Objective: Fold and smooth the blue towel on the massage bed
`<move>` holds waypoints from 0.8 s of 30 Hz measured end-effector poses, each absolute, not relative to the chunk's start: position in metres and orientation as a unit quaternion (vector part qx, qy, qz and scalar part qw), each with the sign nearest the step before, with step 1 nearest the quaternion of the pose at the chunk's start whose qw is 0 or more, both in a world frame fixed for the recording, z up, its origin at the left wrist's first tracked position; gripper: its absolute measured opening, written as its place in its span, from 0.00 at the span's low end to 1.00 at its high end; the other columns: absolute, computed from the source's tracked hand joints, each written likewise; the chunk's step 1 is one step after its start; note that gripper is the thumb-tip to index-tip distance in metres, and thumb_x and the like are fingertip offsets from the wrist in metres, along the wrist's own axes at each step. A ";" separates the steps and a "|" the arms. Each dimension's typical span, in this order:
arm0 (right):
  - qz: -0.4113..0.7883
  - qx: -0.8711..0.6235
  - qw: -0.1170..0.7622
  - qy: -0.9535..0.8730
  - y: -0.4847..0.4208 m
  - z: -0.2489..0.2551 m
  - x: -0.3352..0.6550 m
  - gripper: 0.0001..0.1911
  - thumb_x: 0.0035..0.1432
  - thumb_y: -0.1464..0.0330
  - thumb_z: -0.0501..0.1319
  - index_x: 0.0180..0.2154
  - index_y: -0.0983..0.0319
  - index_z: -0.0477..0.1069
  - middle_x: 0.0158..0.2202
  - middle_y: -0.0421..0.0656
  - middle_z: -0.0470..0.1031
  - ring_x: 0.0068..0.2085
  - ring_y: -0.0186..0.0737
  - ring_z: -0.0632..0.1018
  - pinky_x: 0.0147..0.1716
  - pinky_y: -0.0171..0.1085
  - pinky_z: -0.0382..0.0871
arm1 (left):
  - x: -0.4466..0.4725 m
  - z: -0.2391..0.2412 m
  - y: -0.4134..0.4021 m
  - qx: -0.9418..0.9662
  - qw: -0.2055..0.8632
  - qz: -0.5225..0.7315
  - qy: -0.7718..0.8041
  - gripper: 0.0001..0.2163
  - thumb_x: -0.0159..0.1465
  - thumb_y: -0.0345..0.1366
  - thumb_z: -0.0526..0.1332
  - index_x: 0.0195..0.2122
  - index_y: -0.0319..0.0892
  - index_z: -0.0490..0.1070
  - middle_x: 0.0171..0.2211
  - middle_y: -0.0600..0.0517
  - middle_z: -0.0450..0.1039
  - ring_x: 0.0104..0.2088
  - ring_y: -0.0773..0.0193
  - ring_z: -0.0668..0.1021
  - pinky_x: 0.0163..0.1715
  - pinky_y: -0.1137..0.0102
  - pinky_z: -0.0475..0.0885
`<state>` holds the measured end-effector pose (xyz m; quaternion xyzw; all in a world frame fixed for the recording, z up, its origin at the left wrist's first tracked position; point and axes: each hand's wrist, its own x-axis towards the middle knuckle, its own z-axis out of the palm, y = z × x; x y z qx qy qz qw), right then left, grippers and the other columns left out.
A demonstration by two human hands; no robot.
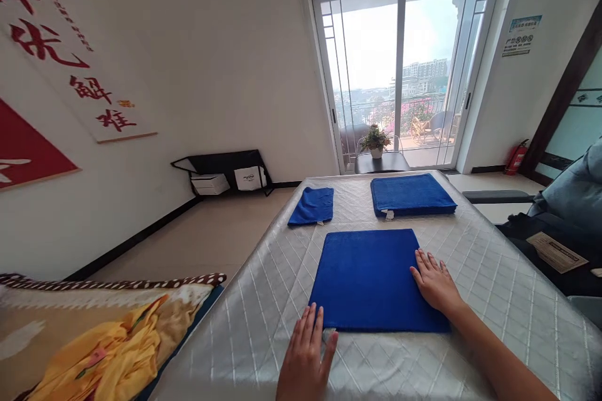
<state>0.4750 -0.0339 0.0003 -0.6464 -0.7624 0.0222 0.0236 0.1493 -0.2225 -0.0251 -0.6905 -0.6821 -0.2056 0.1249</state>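
A blue cloth (pixel 369 279) lies spread flat on the table, smooth, with its near edge toward me. My left hand (pixel 306 351) rests at its near left corner, fingers stretched out and the thumb apart, close to a small pale tag. On the cloth's right edge my right hand (pixel 435 279) lies flat with fingers extended. Neither hand grips anything. Behind and to the right sits a neat stack of blue cloths (pixel 411 193) with a white tag hanging at its front. Farther left is a smaller, wrinkled blue cloth (pixel 313 205).
A silver quilted cover (pixel 254 301) drapes the table. To the left, yellow fabric (pixel 117 351) lies on a patterned blanket. A potted plant (pixel 375 141) stands on a chair beyond the table, before sliding glass doors. Dark bags and a grey seat (pixel 571 191) are at right.
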 end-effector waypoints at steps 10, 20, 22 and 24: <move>0.013 -0.633 0.028 -0.773 -0.035 0.000 0.477 0.33 0.71 0.61 0.41 0.73 0.66 0.46 0.75 0.46 0.42 0.74 0.50 0.46 0.70 0.56 0.41 | 0.289 0.054 -0.129 -0.899 -0.047 -0.138 -0.412 0.33 0.74 0.56 0.43 0.72 0.39 0.52 0.72 0.44 0.55 0.71 0.56 0.57 0.69 0.60 0.57; 0.022 -0.632 0.027 -0.774 -0.036 0.001 0.477 0.33 0.71 0.60 0.41 0.73 0.66 0.45 0.75 0.47 0.42 0.74 0.50 0.45 0.70 0.55 0.40 | 0.298 0.009 -0.066 -0.863 -0.026 -0.102 -0.494 0.34 0.74 0.54 0.35 0.74 0.37 0.44 0.74 0.44 0.45 0.73 0.56 0.48 0.71 0.56 0.49; 0.024 -0.637 0.030 -0.770 -0.036 0.002 0.476 0.34 0.71 0.60 0.40 0.73 0.67 0.45 0.75 0.46 0.42 0.74 0.50 0.45 0.70 0.56 0.39 | 0.280 0.009 -0.062 -0.851 -0.024 -0.100 -0.515 0.34 0.74 0.54 0.35 0.74 0.38 0.44 0.74 0.44 0.47 0.73 0.55 0.50 0.71 0.55 0.50; 0.031 -0.641 0.035 -0.766 -0.036 0.003 0.475 0.34 0.71 0.60 0.39 0.73 0.66 0.45 0.75 0.45 0.42 0.74 0.49 0.44 0.70 0.55 0.38 | 0.257 0.009 -0.058 -0.831 -0.022 -0.090 -0.548 0.34 0.74 0.55 0.34 0.74 0.37 0.45 0.73 0.43 0.48 0.73 0.54 0.51 0.71 0.55 0.51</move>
